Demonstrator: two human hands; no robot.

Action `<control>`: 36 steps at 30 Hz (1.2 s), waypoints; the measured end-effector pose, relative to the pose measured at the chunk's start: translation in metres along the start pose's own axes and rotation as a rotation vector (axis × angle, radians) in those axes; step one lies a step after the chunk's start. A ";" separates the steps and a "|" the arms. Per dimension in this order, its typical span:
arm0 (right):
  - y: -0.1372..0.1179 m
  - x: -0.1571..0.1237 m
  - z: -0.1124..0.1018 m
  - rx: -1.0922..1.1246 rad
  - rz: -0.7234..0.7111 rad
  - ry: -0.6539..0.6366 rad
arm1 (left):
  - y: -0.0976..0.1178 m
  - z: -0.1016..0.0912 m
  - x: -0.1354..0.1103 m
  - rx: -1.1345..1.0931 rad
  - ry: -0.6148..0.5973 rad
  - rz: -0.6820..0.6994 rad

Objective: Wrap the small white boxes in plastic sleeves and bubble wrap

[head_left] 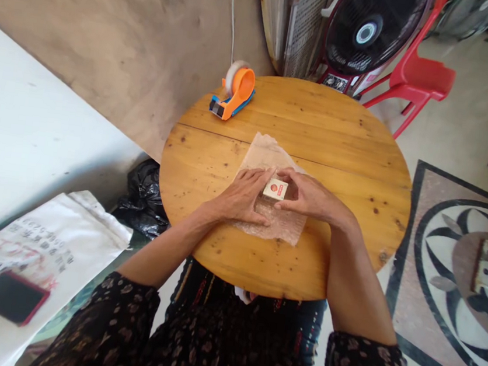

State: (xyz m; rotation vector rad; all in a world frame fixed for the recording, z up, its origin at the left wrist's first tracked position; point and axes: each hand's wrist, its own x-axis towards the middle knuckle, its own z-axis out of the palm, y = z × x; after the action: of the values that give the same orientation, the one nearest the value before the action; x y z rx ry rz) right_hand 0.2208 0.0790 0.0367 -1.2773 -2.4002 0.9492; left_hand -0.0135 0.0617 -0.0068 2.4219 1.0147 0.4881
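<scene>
A small white box (275, 189) with a red print on top sits on a sheet of bubble wrap (285, 227), which lies aslant on the round wooden table. My right hand (310, 196) grips the box from the right, thumb at its near edge and fingers at its far edge. On the other side, my left hand (244, 198) lies flat on the bubble wrap, fingers stretched out and thumb apart, close against the box's left side. Part of the wrap is hidden under my left hand.
An orange tape dispenser (239, 91) stands at the table's (355, 137) far left edge. Beyond the table are a black fan (367, 32) and a red chair (423, 80). A phone (14, 296) rests on a white printed sack (66, 233) at lower left, near a black plastic bag (143, 195).
</scene>
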 end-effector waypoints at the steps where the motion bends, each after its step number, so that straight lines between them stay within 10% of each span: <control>1: -0.001 0.000 0.001 -0.033 0.000 0.005 | 0.000 0.000 0.000 0.002 -0.001 -0.001; 17: 0.000 -0.004 -0.006 -0.065 -0.025 0.115 | -0.002 0.001 0.000 0.055 -0.024 -0.029; 36: 0.036 -0.076 -0.041 -0.046 0.498 0.563 | 0.001 -0.002 0.004 0.196 -0.098 -0.044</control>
State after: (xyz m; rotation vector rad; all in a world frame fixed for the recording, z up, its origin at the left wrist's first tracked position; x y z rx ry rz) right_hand 0.3088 0.0490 0.0499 -1.9038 -1.7159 0.5315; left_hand -0.0115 0.0644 -0.0040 2.5598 1.1162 0.2622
